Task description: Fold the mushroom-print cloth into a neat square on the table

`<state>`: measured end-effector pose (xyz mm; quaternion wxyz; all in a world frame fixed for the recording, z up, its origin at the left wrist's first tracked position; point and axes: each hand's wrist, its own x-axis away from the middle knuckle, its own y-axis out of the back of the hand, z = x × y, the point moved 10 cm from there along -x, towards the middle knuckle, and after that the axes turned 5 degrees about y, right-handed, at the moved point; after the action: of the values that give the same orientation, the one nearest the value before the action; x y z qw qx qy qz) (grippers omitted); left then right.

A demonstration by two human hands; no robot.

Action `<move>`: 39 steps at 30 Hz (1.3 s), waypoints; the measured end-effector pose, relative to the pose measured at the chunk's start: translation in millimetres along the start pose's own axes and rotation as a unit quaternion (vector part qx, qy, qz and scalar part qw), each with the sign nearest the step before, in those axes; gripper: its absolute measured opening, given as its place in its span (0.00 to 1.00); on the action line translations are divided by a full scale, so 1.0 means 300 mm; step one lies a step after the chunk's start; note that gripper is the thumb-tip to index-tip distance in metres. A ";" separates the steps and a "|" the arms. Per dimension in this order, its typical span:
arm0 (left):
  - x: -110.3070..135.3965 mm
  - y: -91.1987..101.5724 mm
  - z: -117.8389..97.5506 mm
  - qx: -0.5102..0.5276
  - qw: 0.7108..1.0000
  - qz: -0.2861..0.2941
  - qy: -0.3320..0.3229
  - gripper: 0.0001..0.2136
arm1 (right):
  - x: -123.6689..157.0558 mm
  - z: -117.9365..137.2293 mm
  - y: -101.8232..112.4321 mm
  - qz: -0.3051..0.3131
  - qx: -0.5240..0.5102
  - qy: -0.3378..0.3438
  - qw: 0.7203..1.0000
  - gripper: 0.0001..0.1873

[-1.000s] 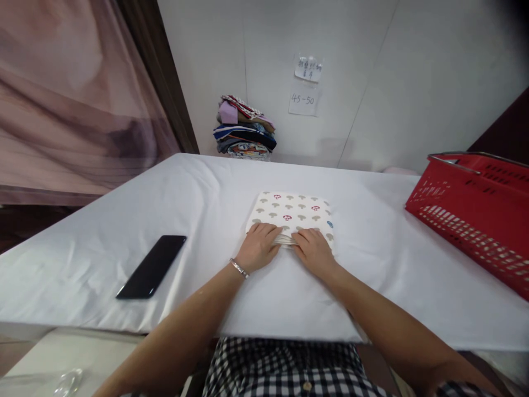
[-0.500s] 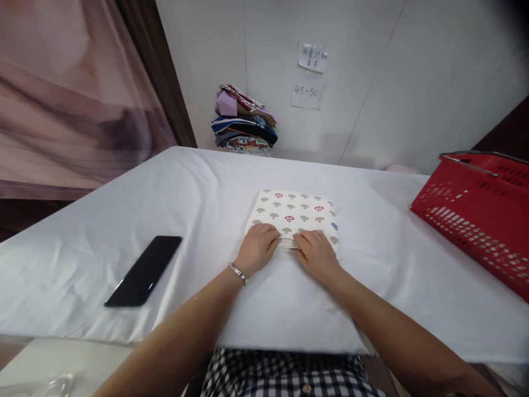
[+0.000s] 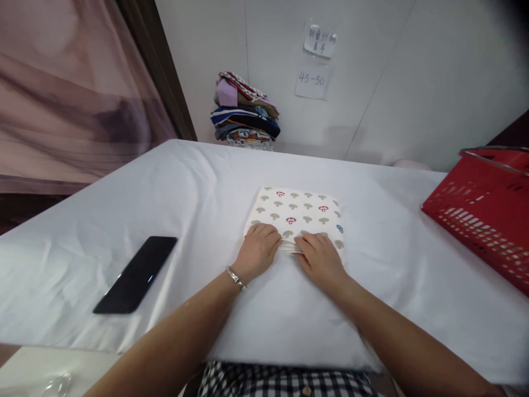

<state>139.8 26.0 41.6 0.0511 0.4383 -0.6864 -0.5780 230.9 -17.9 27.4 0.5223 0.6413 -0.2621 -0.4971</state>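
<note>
Both hands grip the near edge of the folded cloth (image 3: 303, 212), my left hand (image 3: 257, 252) at its left part and my right hand (image 3: 322, 259) at its right, fingers curled over the top and thumbs at the near side. Between them several stacked layers show. The cloth lies flat around the middle of the worktop (image 3: 372, 215), which wears a white, lightly creased cover. Its far edge runs along by the pale wall (image 3: 380, 38); its near edge passes just in front of my checked shirt (image 3: 268, 380). I have a broad stretch of white cover between cloth and far edge, and more to the left and right.

At far left hangs a pinkish curtain (image 3: 61, 99). On the right is a red basket (image 3: 487, 220) with slotted sides and a metal handle, well apart from my hands. Beyond the far edge, left of centre, I see a pile of folded fabrics (image 3: 246, 113). A black phone (image 3: 136, 273) lies near left, some way from the near edge.

On the wall, the lower paper (image 3: 313, 81) reads "45-50"; the upper paper (image 3: 320, 41) has handwritten characters I cannot read surely. My left wrist wears a silver bracelet (image 3: 236, 278).
</note>
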 end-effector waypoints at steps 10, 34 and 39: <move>0.005 0.014 -0.020 -0.008 0.999 -0.018 -0.035 0.07 | 0.003 -0.006 0.003 -0.010 -0.022 0.002 1.000 0.14; -0.010 -0.011 -0.027 -0.029 0.999 0.006 -0.011 0.10 | 0.002 -0.001 0.002 -0.003 0.000 0.002 1.000 0.14; -0.003 -0.007 -0.052 -0.027 0.998 -0.008 -0.049 0.11 | 0.004 -0.003 0.005 -0.009 -0.011 -0.004 1.000 0.15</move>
<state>150.5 14.9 45.3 0.0250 0.4136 -0.6688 -0.6173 232.6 -19.1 28.2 0.5236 0.6357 -0.2536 -0.5073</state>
